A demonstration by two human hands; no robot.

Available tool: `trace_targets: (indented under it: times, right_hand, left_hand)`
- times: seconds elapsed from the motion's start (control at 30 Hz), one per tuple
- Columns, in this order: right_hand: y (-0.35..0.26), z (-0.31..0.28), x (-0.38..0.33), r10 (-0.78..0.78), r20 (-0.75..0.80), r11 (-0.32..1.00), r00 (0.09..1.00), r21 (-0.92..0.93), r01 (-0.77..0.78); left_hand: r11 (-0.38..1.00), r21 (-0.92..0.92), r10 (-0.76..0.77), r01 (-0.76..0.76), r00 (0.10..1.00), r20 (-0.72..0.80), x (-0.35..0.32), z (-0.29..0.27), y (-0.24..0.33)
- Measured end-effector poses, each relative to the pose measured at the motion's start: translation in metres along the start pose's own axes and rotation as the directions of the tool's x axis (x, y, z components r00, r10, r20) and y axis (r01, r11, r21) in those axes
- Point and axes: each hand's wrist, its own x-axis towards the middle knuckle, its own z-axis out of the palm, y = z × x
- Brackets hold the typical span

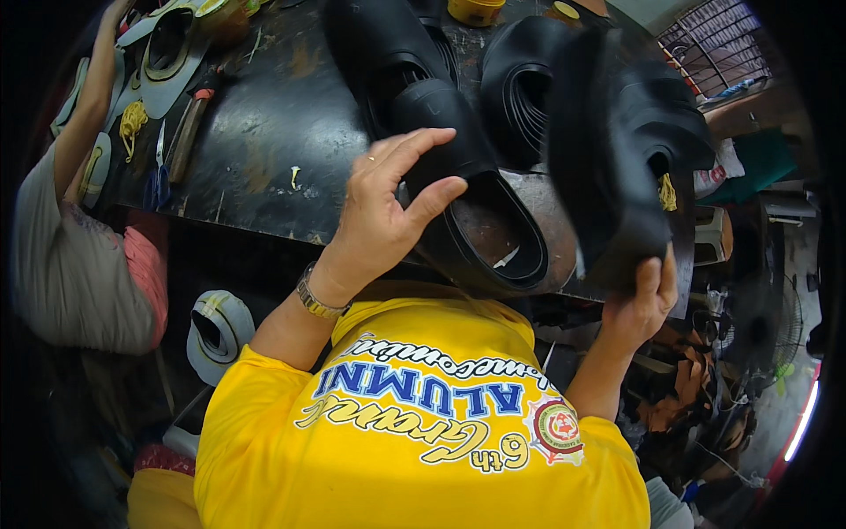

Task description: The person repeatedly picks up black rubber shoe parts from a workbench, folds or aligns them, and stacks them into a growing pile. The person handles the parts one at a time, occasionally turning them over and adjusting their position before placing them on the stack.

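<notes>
A black slip-on shoe (pixel 436 115) lies at the table's near edge, its opening toward me. My left hand (pixel 383 194) is over its left side, thumb and fingers apart and not closed round it; whether they touch it I cannot tell. In my right hand (pixel 646 295) is another black piece, seemingly a slipper (pixel 595 159), gripped at its lower end and tilted upright, smeared by motion. Beyond the first shoe lies a similar black shoe (pixel 374 35). Between it and the held one sits a black piece with several thin layered edges (pixel 520 66).
Scissors (pixel 158 167), a hammer (pixel 192 123) and yellow string (pixel 132 122) lie on the dark worktable (pixel 264 176) at left, near pale slippers (pixel 172 70). A yellow tub (pixel 476 11) stands at the back. Another person's arm (pixel 88 123) reaches in at left. Brown scraps (pixel 683 388) are heaped at lower right.
</notes>
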Motion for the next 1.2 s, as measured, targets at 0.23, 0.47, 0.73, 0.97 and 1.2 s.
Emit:
trace_targets:
  times: [0.23,0.47,0.73,0.97,1.2]
  right_hand:
    - [0.087,0.008,0.053,-0.042,-0.118,0.861,0.992,-0.508,-0.024]
    - [0.127,0.028,0.058,-0.145,0.367,0.642,0.919,-0.672,0.37]
    - [0.124,0.041,0.07,-0.203,0.414,0.484,0.888,-0.745,0.458]
    - [0.128,0.042,0.068,-0.175,0.543,0.301,0.821,-0.765,0.57]
    - [0.127,0.039,0.068,-0.16,0.52,0.362,0.839,-0.76,0.54]
  left_hand:
    - [0.907,-0.376,-0.135,0.187,0.978,0.161,0.08,0.048,-0.006]
    - [0.656,-0.304,-0.497,0.691,0.698,0.515,0.137,0.093,-0.046]
    - [0.704,-0.108,-0.583,0.701,0.659,0.475,0.164,0.094,-0.07]
    - [0.83,0.416,-0.541,0.372,0.718,0.438,0.179,0.105,-0.083]
    - [0.691,0.691,-0.58,0.211,0.732,0.357,0.193,0.121,-0.089]
